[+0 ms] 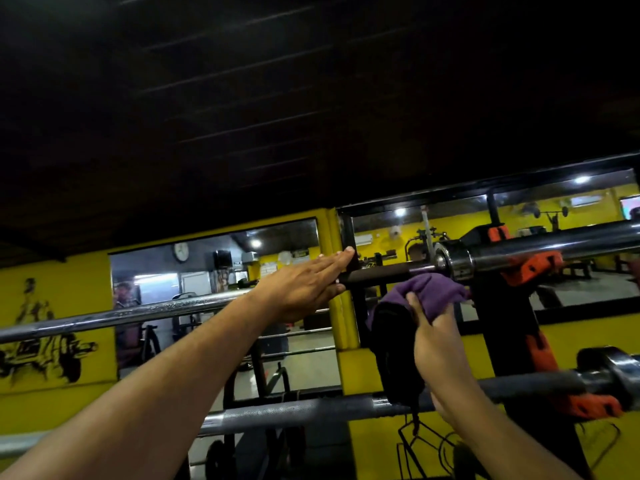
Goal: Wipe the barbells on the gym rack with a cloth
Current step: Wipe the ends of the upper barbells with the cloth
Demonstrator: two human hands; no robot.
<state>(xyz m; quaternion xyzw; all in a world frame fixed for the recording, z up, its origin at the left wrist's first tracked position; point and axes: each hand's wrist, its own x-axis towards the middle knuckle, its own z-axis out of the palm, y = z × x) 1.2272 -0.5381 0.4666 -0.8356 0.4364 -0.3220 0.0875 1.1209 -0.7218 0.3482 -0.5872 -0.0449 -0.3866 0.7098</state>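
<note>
Head view, looking up at a gym rack [502, 327] against a yellow wall with mirrors.

Left hand [308, 289]: centre of frame, fingers straight and together, laid flat along the upper barbell [388, 274]; thumb side at the dark section of the shaft. Whether the thumb wraps under the bar cannot be told.

Right hand [434, 341]: right of centre, fingers curled round a purple cloth [433, 289]. Cloth is bunched, its top touching or just below the upper barbell near the chrome collar [453, 263]. A dark part of the cloth hangs down toward the lower barbell [311, 408].

Upper barbell runs from left edge to right edge, resting on the rack at an orange hook [530, 268]. Lower barbell crosses the bottom of the frame, behind the right forearm.
</note>
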